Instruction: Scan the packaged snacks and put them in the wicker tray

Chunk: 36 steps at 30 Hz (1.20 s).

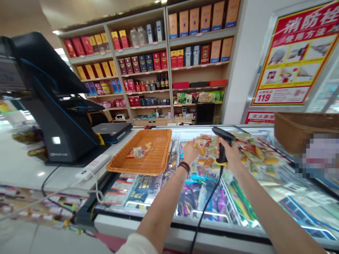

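Observation:
My right hand (230, 152) is wrapped round the handle of a black barcode scanner (222, 135), and its cord hangs down over the front of the freezer. Closed on a bunch of clear-wrapped snack packets (208, 146), my left hand (191, 152) is just left of the scanner. Its fingertips are partly hidden by the packets. More wrapped snacks (255, 151) lie in a heap on the glass right of the scanner. An orange wicker basket (156, 167) stands left of my left hand, with a few wrapped snacks (140, 151) inside.
Below the hands is a glass-topped freezer (164, 220) with colourful packages inside. At the left stand a black checkout terminal (60, 127), a flat dark device (112, 130) and a white power strip (92, 166) with cables. A brown basket (299, 128) sits at the right. Stocked shelves (169, 67) line the back.

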### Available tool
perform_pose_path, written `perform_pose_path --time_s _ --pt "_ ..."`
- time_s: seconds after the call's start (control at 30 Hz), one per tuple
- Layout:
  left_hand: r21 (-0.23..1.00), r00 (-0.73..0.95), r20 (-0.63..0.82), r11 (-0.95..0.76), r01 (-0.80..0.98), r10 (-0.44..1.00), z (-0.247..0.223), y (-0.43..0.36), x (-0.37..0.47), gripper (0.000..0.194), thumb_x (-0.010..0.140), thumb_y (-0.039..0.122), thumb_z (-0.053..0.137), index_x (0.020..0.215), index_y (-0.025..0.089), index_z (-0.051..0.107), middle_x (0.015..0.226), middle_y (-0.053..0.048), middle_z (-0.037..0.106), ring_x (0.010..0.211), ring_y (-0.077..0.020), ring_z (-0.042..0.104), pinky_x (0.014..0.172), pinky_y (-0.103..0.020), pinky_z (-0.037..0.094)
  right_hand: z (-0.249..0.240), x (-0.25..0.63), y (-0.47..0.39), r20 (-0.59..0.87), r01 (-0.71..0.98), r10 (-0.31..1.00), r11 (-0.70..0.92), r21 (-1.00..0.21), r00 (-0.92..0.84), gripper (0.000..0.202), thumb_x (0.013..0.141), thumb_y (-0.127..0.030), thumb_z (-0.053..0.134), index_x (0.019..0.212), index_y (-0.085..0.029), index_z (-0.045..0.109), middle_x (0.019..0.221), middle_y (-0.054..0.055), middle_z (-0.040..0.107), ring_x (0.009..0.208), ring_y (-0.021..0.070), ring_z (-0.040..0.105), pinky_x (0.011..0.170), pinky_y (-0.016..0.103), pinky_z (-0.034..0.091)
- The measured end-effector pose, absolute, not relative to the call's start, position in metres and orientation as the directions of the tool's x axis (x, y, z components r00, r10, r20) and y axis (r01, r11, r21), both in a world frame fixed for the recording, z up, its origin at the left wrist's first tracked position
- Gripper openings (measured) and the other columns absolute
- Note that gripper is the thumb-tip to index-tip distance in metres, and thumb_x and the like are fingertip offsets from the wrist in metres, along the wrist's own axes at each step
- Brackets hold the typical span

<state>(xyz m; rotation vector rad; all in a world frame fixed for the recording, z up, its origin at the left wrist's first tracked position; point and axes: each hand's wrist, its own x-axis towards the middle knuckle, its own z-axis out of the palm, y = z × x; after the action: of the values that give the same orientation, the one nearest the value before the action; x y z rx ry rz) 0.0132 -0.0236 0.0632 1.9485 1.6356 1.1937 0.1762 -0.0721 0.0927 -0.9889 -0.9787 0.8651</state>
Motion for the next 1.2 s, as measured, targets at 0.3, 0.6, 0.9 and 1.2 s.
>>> perform_pose_path --time_s 0.3,0.6,0.9,1.2 --pt "0.84 -0.108 0.33 -0.239 0.487 0.938 0.02 -0.025 0.037 0.024 0.085 0.03 0.07 0.104 0.016 0.067 0.12 -0.019 0.068 0.119 -0.0309 0.062 0.109 -0.044 0.045 0.065 0.163 -0.081 0.185 -0.06 0.938 0.211 -0.976 0.293 0.042 0.076 -0.063 0.075 0.075 -0.028 0.05 0.052 -0.003 0.054 0.043 0.0156 0.048 0.041 0.03 0.042" --pt "0.92 -0.126 0.111 -0.15 -0.362 0.986 0.013 -0.015 0.015 0.025 0.089 0.028 0.067 0.111 0.018 0.061 0.113 -0.011 0.074 0.103 -0.0191 0.071 0.097 -0.034 0.054 0.057 0.159 -0.089 0.173 -0.066 0.953 0.195 -0.979 0.249 0.045 0.074 -0.066 0.074 0.076 -0.027 0.05 0.054 -0.004 0.054 0.044 0.0153 0.051 0.043 0.03 0.044" --pt "0.808 0.028 0.108 -0.071 -0.585 0.994 0.029 -0.021 0.004 0.028 0.093 0.043 0.066 0.102 0.016 0.067 0.12 -0.015 0.074 0.121 -0.026 0.068 0.098 -0.037 0.057 0.057 0.157 -0.095 0.197 -0.021 0.965 0.204 -0.979 0.171 0.045 0.074 -0.066 0.075 0.076 -0.026 0.054 0.061 -0.002 0.058 0.042 0.014 0.05 0.04 0.029 0.043" --pt "0.83 -0.145 0.091 -0.155 -0.535 0.985 0.029 -0.008 -0.014 0.042 0.091 0.049 0.07 0.123 0.023 0.062 0.112 -0.008 0.073 0.108 -0.0191 0.072 0.093 -0.032 0.059 0.057 0.158 -0.103 0.216 0.211 0.976 0.215 -0.953 -0.019 0.045 0.077 -0.068 0.072 0.074 -0.026 0.055 0.048 -0.003 0.057 0.035 0.0148 0.048 0.04 0.029 0.038"
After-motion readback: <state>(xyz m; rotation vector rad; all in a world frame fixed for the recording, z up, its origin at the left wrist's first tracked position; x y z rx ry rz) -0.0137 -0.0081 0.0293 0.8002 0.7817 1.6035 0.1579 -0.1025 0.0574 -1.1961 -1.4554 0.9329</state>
